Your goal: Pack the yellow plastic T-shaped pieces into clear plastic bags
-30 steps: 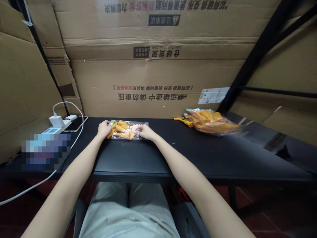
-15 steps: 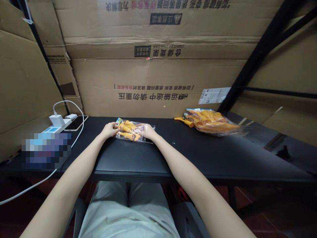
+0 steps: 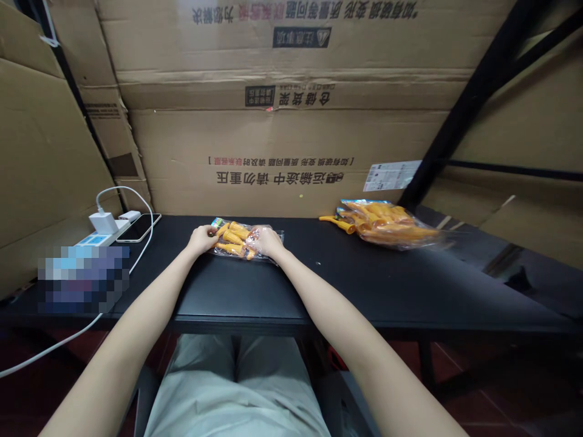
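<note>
A clear plastic bag [image 3: 237, 255] holding several orange, horn-shaped pieces lies on the black table. Its left end, near a blue-green label, is pinched by my left hand [image 3: 201, 240]. My right hand [image 3: 267, 241] is at the bag's right part, fingers curled over the plastic and partly hidden. The orange pieces [image 3: 231, 237] show between the two hands.
On the right lies a larger clear bag [image 3: 392, 224] of orange pieces, with a loose orange piece [image 3: 339, 224] beside it. To the left are a phone [image 3: 139, 227], a power strip with charger [image 3: 104, 223], a white cable [image 3: 152, 227] and a blurred-out item. Cardboard [image 3: 282, 133] walls the back.
My right hand has shifted slightly left over the bag, and the orange pieces lie a little differently. My left hand keeps its place at the label end.
</note>
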Tool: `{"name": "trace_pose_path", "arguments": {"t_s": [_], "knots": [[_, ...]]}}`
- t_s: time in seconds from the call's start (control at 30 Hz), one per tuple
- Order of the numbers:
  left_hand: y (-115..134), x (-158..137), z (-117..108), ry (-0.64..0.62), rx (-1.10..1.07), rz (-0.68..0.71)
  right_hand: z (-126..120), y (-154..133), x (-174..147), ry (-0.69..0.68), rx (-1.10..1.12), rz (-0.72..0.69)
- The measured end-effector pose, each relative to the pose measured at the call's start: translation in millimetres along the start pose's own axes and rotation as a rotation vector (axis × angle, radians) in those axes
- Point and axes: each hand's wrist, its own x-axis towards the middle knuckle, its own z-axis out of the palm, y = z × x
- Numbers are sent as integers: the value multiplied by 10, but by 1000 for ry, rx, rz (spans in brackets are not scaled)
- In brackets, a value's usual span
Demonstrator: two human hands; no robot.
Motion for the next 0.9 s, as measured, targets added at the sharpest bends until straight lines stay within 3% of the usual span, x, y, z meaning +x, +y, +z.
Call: {"name": "trace_pose_path", "arguments": {"t_s": [0.3,0.53,0.6,0.67,0.9], "knots": [[31,-11,-25,-76,104,77,-39,155,50,45,110,-33],[8,-7,-58,-117,173,67,-337,896,86,517,51,303],[-10,6,-55,-117,167,60,-383,1129,47,590,2,459],[-33,25,-47,-111,155,54,-401,1310,9,575,-20,604],[-154,98,4,-62,157,18,-472,1716,-21,428,-278,594]]}}
